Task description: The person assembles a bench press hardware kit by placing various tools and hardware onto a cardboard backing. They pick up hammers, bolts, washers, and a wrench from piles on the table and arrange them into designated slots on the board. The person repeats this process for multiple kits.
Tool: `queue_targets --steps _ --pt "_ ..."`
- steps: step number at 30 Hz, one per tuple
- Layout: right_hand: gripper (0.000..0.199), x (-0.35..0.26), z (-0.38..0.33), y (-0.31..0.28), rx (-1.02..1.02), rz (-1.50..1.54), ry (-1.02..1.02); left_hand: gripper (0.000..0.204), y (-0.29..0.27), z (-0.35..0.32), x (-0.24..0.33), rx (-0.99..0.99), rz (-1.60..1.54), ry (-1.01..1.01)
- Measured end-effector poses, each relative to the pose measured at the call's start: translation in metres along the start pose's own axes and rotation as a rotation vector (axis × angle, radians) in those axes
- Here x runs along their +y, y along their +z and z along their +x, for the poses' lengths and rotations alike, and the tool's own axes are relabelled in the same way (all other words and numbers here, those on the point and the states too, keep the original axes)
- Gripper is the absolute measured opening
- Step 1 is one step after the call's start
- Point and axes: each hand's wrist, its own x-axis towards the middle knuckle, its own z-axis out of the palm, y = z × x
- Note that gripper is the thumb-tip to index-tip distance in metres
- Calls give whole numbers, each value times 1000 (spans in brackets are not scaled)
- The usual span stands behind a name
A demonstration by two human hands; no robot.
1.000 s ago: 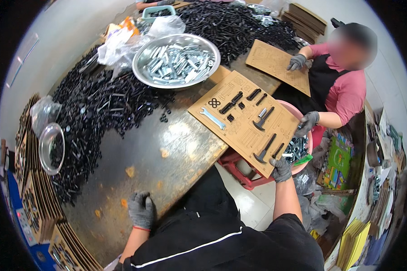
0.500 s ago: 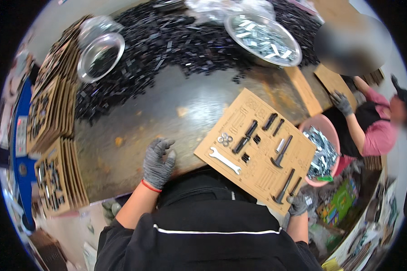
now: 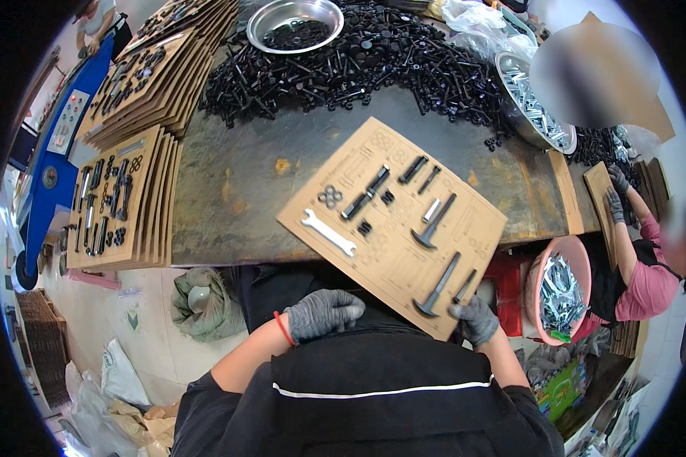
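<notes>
Dark, worn metal forms the workbench (image 3: 229, 183), heaped at its far side with black bolts (image 3: 358, 68) and flanked by two steel bowls (image 3: 293, 23). A cardboard card (image 3: 392, 221) is laid tilted over the near edge of the bench, half of it overhanging; a white spanner (image 3: 328, 232), washers, short black bolts and two long hammer-headed bolts (image 3: 434, 286) are seated in its cutouts. The card's near corner is pinched by the gloved right hand (image 3: 474, 318), fingers curled onto it. The gloved left hand (image 3: 324, 312) is held loosely closed at the chest, with nothing seen in it. Finished cards are stacked to the left (image 3: 118, 198). Since the card is gripped at one corner only, it could be tipped or bent, and the loose pieces could slide out to the floor.
</notes>
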Motion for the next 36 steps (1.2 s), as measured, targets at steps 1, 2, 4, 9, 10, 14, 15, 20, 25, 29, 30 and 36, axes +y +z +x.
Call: queue_targets --steps 1,2,4,9,10,14,15,20,25,29,30,36 --pt "72 4 9 12 -35 -33 30 44 2 1 -7 28 -119 5" --pt "69 7 12 26 -6 -44 108 43 3 2 -16 79 -178 48" --pt "63 9 22 51 -41 -64 230 39 5 5 -29 167 -301 136" --pt "45 36 67 71 -408 -233 460 27 -20 -11 -49 489 -552 301" --pt "43 30 66 82 -490 -246 417 28 -30 -14 -55 504 -553 342" --pt "47 -2 59 77 -745 -344 355 29 -64 -35 -53 700 -342 350" --pt "47 -21 58 77 -781 -416 337 27 -75 -39 -61 721 -342 340" --pt "35 -131 92 56 -326 -742 -33 18 -102 -65 -54 850 -201 212" --pt "43 -220 223 62 519 -1518 -545 13 -120 -64 -27 1045 174 47" --pt "39 -270 327 86 783 -1722 -471 16 -136 -48 29 1193 276 266" --pt "36 -277 344 88 751 -1752 -365 17 -139 -36 53 1173 297 302" --pt "35 -298 364 76 539 -1842 -156 26 -160 83 177 962 606 326"
